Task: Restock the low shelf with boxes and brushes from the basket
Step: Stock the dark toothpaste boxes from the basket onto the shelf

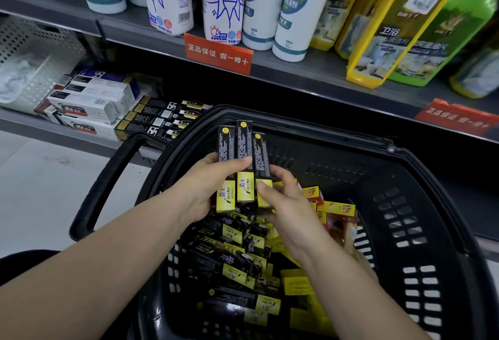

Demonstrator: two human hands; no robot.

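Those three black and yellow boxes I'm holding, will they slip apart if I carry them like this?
Probably stiff: the three boxes keep straight edges under the thumb of the left hand. Likely light, as fingers alone hold them. Their ends sit uneven, so one may slide unless the right hand steadies them.

The camera rides on my head and looks forward and steeply down, so my forearms run in from the near edge, and my left hand (208, 185) and right hand (283, 204) grip the black-and-yellow boxes (244, 145) close under the lens at mid-frame. It faces the shelving: the black basket (337, 166) fills the near right, the low shelf (40, 127) lies far left, and the bottle shelf (310, 74) bows across the top.
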